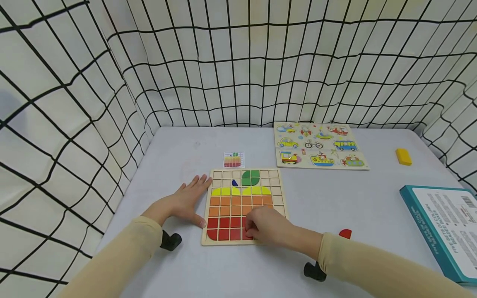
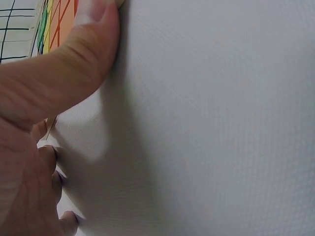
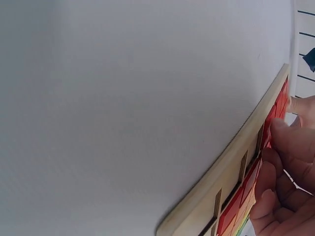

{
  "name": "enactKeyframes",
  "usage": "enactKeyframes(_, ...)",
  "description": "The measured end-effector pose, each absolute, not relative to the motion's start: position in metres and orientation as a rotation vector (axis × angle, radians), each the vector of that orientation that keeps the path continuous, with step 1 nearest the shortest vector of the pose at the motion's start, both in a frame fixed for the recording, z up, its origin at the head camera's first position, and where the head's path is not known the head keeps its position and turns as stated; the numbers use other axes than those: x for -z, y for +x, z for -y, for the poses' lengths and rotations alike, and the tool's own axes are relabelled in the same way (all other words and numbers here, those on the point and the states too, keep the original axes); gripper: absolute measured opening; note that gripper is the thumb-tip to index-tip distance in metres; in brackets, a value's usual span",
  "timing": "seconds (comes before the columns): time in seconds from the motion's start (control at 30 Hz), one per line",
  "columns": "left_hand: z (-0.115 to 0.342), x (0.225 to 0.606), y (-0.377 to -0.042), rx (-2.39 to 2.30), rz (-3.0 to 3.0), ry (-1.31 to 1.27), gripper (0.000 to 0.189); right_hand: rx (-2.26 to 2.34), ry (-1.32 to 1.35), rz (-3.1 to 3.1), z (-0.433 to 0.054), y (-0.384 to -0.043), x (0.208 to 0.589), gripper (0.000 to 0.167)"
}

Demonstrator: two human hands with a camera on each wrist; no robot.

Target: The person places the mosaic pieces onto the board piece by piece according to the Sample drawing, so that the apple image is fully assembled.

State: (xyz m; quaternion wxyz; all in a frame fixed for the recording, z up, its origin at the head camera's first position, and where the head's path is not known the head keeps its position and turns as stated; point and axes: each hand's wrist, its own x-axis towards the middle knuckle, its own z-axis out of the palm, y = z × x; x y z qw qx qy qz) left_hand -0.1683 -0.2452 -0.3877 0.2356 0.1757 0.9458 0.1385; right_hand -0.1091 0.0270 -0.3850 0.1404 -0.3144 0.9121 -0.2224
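Note:
A wooden grid board [image 1: 231, 243] lies on the white table, filled with rows of red, orange and yellow tiles. Green tiles [image 1: 250, 178] and a small blue tile [image 1: 234, 182] sit near its top. My left hand [image 1: 186, 202] is spread along the board's left side, thumb and fingertips at the edge. Over the lower rows, my right hand [image 1: 267, 225] has its fingers curled, and thumb and fingers pinch a red tile [image 3: 268, 129] at the bottom row. Bare cells beside it show in the right wrist view; the head view has them behind the hand.
A small pattern card [image 1: 234, 159] lies just beyond the board. Farther right are a picture puzzle [image 1: 303, 152], a yellow block [image 1: 403, 157] and a teal-edged box [image 1: 447, 231]. One loose red piece [image 1: 345, 234] lies beside the right forearm. Black netting surrounds the table.

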Motion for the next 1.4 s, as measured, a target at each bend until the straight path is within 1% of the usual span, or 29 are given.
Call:
enactKeyframes(0.33, 0.245, 0.387, -0.168, -0.378, -2.6, 0.479, 0.135, 0.639, -0.899, -2.619, -0.028, -0.108, 0.387, 0.022)
enactKeyframes(0.57, 0.246, 0.389, -0.167, -0.385, -2.595, 0.478, 0.135, 0.741, -0.815, -2.565, -0.046, -0.112, 0.377, 0.018)
enactKeyframes(0.7, 0.246, 0.389, -0.168, -0.379, -2.598, 0.482, 0.134, 0.723, -0.706, -2.607, -0.071, -0.119, 0.369, 0.014)
enactKeyframes(0.9, 0.247, 0.387, -0.167, -0.392, -2.589, 0.483, 0.134, 0.63, -0.557, -2.653, -0.12, -0.127, 0.359, 0.017)
enactKeyframes(1.0, 0.247, 0.387, -0.167, -0.395, -2.589, 0.482, 0.134, 0.601, -0.533, -2.658, -0.148, -0.128, 0.356, 0.017)
enactKeyframes(1.23, 0.247, 0.388, -0.168, -0.393, -2.594, 0.481, 0.134, 0.573, -0.499, -2.615, -0.209, -0.121, 0.354, 0.018)
enactKeyframes(1.4, 0.248, 0.39, -0.169, -0.393, -2.594, 0.483, 0.134, 0.565, -0.405, -2.539, -0.24, -0.111, 0.36, 0.02)
